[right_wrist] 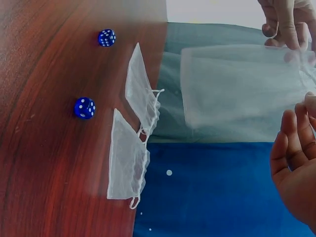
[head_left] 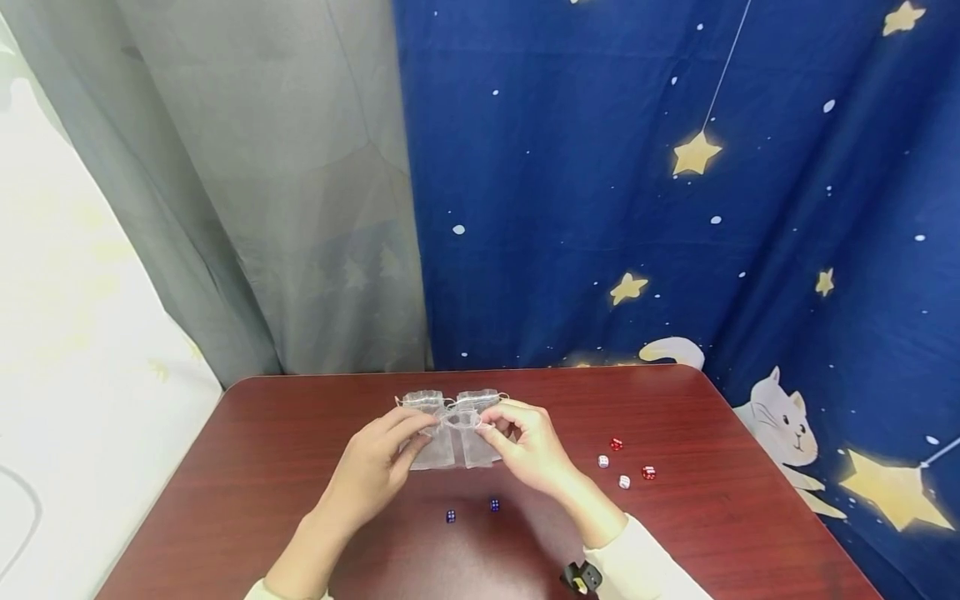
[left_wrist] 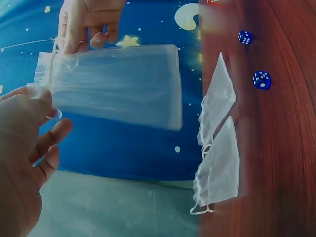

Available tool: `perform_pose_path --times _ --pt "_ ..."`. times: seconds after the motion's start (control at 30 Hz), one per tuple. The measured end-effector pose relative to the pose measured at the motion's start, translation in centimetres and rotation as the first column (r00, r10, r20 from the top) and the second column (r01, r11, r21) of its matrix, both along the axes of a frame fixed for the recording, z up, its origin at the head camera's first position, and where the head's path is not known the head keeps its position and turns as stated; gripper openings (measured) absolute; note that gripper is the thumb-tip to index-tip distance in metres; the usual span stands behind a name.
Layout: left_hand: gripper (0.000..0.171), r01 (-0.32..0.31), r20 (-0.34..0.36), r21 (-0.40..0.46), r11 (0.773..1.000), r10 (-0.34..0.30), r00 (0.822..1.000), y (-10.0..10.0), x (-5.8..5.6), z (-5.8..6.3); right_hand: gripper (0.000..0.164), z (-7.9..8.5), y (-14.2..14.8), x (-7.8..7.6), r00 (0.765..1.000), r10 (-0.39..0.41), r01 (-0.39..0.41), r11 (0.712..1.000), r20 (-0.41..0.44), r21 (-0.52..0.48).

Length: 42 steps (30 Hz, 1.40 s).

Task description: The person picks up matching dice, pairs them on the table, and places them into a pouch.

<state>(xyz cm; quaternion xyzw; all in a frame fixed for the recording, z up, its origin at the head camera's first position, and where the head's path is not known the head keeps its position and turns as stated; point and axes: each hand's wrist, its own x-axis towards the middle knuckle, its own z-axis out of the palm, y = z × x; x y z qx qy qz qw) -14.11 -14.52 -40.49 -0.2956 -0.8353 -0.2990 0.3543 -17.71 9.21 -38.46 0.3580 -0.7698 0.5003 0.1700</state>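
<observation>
A sheer white drawstring pouch (left_wrist: 118, 86) hangs between my two hands, held up above the table. My left hand (head_left: 378, 454) pinches its gathered top at one side, and my right hand (head_left: 531, 442) pinches the other side. Both hands' remaining fingers are loosely bent. Two more sheer pouches, one (right_wrist: 140, 89) beside the other (right_wrist: 126, 163), lie flat on the table beyond my hands, drawstring ends toward the far edge. Nearer to me than the pouches lie two blue dice, one die (head_left: 451, 516) left of the other (head_left: 495, 505).
Right of my right hand are two white dice, one (head_left: 603, 461) behind the other (head_left: 625, 482), and two red dice, one (head_left: 617, 444) farther back than the other (head_left: 648, 472). The reddish-brown table (head_left: 285, 467) ends at a blue star-patterned curtain (head_left: 540, 250) and a grey curtain (head_left: 315, 250).
</observation>
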Motion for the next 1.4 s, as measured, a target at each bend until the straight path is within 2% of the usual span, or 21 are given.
perform_pose_path --times 0.17,0.3,0.47,0.57,0.7,0.87,1.1,1.17,1.23,1.4 --pt "0.026 0.048 -0.012 0.01 0.999 -0.048 0.999 -0.4 0.0 0.2 0.008 -2.5 0.2 -1.4 0.999 -0.01 0.01 1.0 0.037 0.005" --pt "0.03 0.074 -0.045 0.029 0.997 -0.073 0.996 -0.6 0.0 0.6 0.008 -3.0 0.1 -1.4 0.998 0.001 -0.001 1.0 0.064 0.0" --pt "0.028 0.103 -0.044 0.038 0.994 -0.102 0.994 -0.6 -0.2 1.1 0.007 -3.0 -0.2 -1.3 0.998 0.039 -0.039 0.999 0.051 0.004" --pt "0.028 0.09 -0.047 0.038 0.995 -0.088 0.995 -0.6 -0.3 1.3 0.007 -3.0 -0.3 -1.1 0.998 0.043 -0.044 0.999 0.046 0.013" --pt "0.026 0.06 -0.042 0.053 0.997 -0.058 0.997 -0.6 -0.3 1.4 0.01 -3.0 -0.3 -0.9 0.999 0.007 -0.008 1.0 0.046 0.014" --pt "0.027 0.03 -0.036 0.082 0.996 -0.027 0.999 -0.7 -0.4 1.3 0.014 -3.0 -0.2 -0.9 0.998 -0.019 0.02 1.0 0.055 -0.02" --pt "0.029 0.007 -0.059 0.094 0.996 -0.001 0.998 -1.0 -0.8 1.2 0.03 -4.8 0.0 -1.1 0.992 -0.007 0.018 0.996 0.124 -0.084" --pt "0.03 -0.003 -0.064 0.091 0.996 0.009 0.998 -1.1 -0.8 1.3 0.032 -5.5 0.1 -1.1 0.989 -0.008 0.018 0.998 0.149 -0.068" --pt "0.031 -0.011 -0.066 0.09 0.996 0.017 0.998 -1.2 -0.9 1.3 0.026 -6.3 0.1 -1.1 0.989 -0.009 0.013 0.999 0.149 -0.03" --pt "0.031 -0.019 -0.058 0.085 0.996 0.024 0.998 -1.3 -0.9 1.2 0.006 -8.2 -0.3 -1.2 0.998 -0.007 -0.001 0.991 0.057 0.134"
